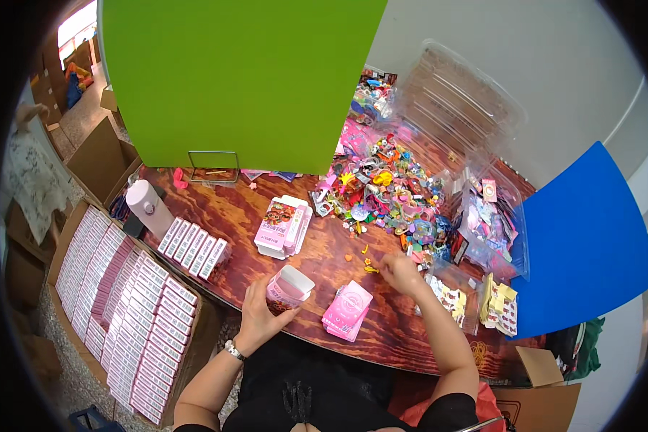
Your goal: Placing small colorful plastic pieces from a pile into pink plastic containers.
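Note:
My left hand (258,317) is wrapped round a small pink carton box (284,289) whose top end stands open. Over the table's right half, my right hand (402,274) has its fingers bent together at the near edge of a heap of colourful small trinkets (403,194). Whatever those fingers hold is too small to make out. Beside the fingertips lies a yellow trinket (371,270), with an orange heart-shaped piece (348,257) a little farther left. Between my hands rests a stack of pink cards (348,311). Beyond the left hand is a pile of flattened pink boxes (284,225).
A row of filled boxes (193,248) stands left, near a pink bottle (150,207). Below it, a large cardboard carton (66,306) holds many packed boxes. Right are a clear bin (520,248) of packets and yellow printed sheets (500,309). Green (237,79) and blue panels (590,237) border the table.

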The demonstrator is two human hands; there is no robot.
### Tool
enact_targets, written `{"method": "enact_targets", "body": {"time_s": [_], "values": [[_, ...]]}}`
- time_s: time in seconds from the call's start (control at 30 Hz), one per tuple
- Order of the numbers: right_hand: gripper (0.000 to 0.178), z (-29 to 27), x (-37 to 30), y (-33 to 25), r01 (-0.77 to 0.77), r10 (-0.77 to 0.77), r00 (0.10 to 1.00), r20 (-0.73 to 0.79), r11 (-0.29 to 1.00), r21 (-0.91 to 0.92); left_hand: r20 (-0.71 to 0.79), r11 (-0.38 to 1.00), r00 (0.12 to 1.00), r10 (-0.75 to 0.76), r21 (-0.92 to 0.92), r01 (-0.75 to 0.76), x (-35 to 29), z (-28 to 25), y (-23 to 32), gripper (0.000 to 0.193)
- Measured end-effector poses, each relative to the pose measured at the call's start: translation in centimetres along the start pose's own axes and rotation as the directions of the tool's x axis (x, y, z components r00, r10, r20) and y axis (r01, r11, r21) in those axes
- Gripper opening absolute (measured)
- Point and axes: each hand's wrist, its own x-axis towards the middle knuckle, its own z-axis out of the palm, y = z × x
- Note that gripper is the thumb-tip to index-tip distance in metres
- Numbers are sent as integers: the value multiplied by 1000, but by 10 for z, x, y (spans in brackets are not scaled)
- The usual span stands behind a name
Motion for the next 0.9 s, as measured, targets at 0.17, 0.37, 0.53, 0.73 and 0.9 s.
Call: {"method": "enact_targets", "body": {"time_s": [0.17,0.37,0.53,0.73,0.9], "values": [[12,-1,89,22,-133,209,903,-375,967,219,-7,1000,1000,-4,0,4,-2,-2,1,82],[15,17,134,36,-366,229,826,-514,913,-181,-10,1000,1000,-7,25,7,-5,-8,4,85],[12,5,133,61,-327,242,860,-450,937,-120,-6,1000,1000,-14,14,14,-4,-5,2,85],[16,-58,108,24,-91,111,909,-401,993,69,13,1000,1000,-8,-22,9,-4,5,3,83],[21,-10,109,34,-46,-13,930,-367,987,-154,89,998,995,40,-60,-35,3,16,17,81]]}}
